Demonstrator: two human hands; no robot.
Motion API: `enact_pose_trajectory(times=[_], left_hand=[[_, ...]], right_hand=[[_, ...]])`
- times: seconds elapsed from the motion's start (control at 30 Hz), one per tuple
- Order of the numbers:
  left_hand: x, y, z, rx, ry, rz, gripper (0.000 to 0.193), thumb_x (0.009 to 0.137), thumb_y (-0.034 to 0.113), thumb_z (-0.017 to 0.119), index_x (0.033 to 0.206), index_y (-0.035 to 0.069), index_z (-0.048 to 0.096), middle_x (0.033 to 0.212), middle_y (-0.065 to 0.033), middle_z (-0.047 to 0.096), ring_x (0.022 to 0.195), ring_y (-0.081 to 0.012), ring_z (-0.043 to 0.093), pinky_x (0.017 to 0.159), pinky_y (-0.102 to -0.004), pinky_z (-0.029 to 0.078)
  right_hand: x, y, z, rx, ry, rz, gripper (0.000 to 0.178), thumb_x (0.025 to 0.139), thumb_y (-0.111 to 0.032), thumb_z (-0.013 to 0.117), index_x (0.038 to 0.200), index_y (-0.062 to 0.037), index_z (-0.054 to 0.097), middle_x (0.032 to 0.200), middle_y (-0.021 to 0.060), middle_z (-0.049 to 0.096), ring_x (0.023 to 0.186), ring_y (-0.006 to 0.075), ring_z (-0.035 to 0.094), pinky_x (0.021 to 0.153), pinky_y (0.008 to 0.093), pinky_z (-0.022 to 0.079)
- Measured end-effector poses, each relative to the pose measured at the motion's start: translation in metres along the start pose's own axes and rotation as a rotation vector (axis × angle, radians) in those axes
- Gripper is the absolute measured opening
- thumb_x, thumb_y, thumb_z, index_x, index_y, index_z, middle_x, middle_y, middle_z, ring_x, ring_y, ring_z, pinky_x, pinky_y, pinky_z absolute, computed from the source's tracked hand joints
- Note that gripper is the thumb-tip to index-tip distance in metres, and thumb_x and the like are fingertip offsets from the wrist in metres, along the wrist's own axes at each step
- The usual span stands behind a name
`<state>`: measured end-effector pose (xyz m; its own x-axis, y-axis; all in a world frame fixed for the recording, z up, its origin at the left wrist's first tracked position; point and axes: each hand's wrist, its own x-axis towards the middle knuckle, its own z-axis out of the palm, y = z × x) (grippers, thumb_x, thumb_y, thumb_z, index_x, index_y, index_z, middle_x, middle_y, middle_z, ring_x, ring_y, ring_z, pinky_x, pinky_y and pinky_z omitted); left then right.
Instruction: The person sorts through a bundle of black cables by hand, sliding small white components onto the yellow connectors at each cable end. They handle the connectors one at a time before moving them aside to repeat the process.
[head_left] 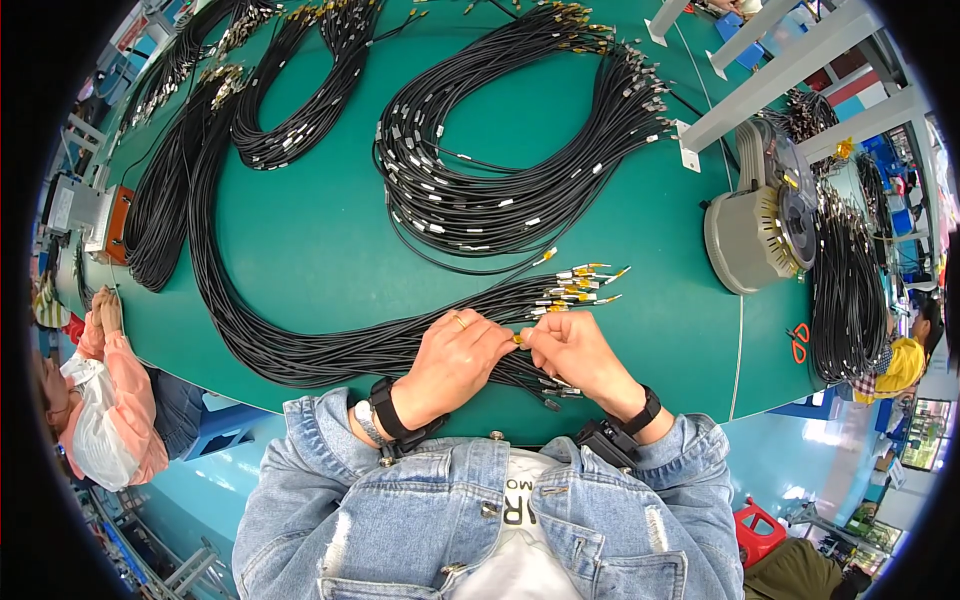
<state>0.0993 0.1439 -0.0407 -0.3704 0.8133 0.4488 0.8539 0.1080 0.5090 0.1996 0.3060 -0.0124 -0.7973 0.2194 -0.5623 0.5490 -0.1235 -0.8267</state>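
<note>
Pinching a small yellow tag (519, 339) between the fingertips of the right hand (574, 350), nearly closed, and meeting those fingertips from the left with the left hand (455, 362), also drawn into a tight pinch at the tag. Leaving unclear any hold on cables under the left palm. Working beside a black cable bundle (310, 345), running leftward from the left hand over the green bench (670, 345), and close to tagged cable ends (578, 284) just beyond the right hand. Probably calling for light, even pressure, steadying with the left hand while smoothing with the right. Likely risking a skewed tag by tugging; perhaps benefiting from holding neighbouring ends clear of both pinches. Sitting well rightward of the right hand: orange-handled scissors (799, 344).
</note>
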Motion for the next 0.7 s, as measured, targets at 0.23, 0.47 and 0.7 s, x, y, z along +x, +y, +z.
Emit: enact_pose_trajectory(times=[0.23, 0.47, 0.7], left_hand=[[0.0, -0.001, 0.001, -0.017, 0.005, 0.034, 0.016, 0.072, 0.006, 0.077, 0.083, 0.004, 0.066, 0.077, -0.0042, 0.064, 0.073, -0.0216, 0.06, 0.065, -0.0339, 0.049], [0.0, -0.001, 0.002, -0.043, -0.022, 0.059, 0.017, 0.072, 0.005, 0.076, 0.085, 0.002, 0.065, 0.078, -0.0053, 0.064, 0.072, -0.0223, 0.06, 0.065, -0.0341, 0.048], [0.001, -0.002, 0.003, -0.035, -0.063, 0.055, 0.016, 0.073, 0.005, 0.075, 0.086, 0.002, 0.065, 0.079, -0.0054, 0.064, 0.073, -0.0226, 0.06, 0.066, -0.034, 0.048]], right_hand=[[0.0, 0.0, -0.003, -0.049, -0.03, 0.02, 0.026, 0.093, -0.016, 0.062, 0.073, 0.0001, 0.062, 0.06, 0.0007, 0.06, 0.049, 0.0038, 0.047, 0.045, 0.0231, 0.037], [0.001, 0.004, 0.0, -0.084, -0.009, -0.038, 0.026, 0.093, -0.016, 0.063, 0.073, 0.001, 0.061, 0.059, 0.0011, 0.06, 0.051, 0.0042, 0.049, 0.045, 0.0236, 0.038], [0.003, 0.012, 0.0, -0.081, -0.014, -0.085, 0.025, 0.094, -0.016, 0.063, 0.075, 0.001, 0.062, 0.06, 0.0012, 0.06, 0.05, 0.0044, 0.049, 0.046, 0.0238, 0.039]])
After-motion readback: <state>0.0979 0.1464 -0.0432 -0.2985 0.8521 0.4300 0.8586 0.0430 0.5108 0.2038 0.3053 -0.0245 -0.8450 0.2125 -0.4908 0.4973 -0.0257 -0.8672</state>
